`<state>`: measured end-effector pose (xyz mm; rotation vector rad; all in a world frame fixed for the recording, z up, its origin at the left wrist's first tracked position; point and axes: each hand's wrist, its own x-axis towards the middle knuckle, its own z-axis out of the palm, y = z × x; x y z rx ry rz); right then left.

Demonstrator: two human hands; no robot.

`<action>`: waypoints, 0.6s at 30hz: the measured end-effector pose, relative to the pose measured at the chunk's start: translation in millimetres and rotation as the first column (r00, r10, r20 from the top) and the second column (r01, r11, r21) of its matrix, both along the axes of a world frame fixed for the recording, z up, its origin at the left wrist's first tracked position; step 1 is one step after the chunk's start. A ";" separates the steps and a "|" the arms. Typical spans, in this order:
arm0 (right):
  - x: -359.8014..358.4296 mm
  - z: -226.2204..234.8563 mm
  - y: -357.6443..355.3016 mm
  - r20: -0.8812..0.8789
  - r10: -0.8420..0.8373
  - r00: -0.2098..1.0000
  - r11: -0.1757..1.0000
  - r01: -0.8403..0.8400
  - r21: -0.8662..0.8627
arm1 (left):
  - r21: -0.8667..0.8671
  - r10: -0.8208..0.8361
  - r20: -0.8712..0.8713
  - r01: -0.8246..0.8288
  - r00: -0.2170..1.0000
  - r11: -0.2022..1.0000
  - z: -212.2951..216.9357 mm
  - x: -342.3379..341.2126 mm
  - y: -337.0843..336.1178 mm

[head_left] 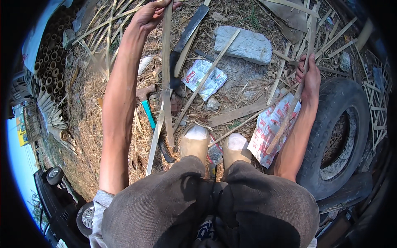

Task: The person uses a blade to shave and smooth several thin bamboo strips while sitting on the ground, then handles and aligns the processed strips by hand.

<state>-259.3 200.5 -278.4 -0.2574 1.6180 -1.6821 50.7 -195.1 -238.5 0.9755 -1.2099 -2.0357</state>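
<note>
Up at the top edge, my left hand is closed around a flat bamboo strip, which hangs down toward my feet. My right hand, also closed, grips another long bamboo strip that slants from upper right down past my forearm. Between the hands lies a machete with a black handle. A hammer with a teal and black handle rests on the ground below my left hand, partly behind the strips. A grey stone block sits farther off, with one loose strip leaning across it.
An old tyre lies at right, near my right forearm. Crumpled plastic wrapper and a red-and-white printed sheet lie on straw-littered ground. Stacked bamboo poles stand at far left, a dark vehicle at lower left.
</note>
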 end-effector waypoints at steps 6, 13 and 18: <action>25.1 -29.8 -6.1 0.075 0.111 0.991 0.991 -0.104 -0.087 | 0.047 -0.083 0.094 0.079 0.992 0.996 -0.3 29.7 -6.5; 42.1 -51.4 -16.6 0.076 0.137 0.988 0.990 -0.140 0.030 | 0.059 -0.005 0.207 -0.007 0.978 0.998 -32.8 33.5 7.5; 24.1 -51.3 -14.6 0.065 0.111 0.992 0.991 -0.115 0.073 | 0.114 -0.065 0.139 0.049 0.988 0.992 -30.7 62.7 -7.0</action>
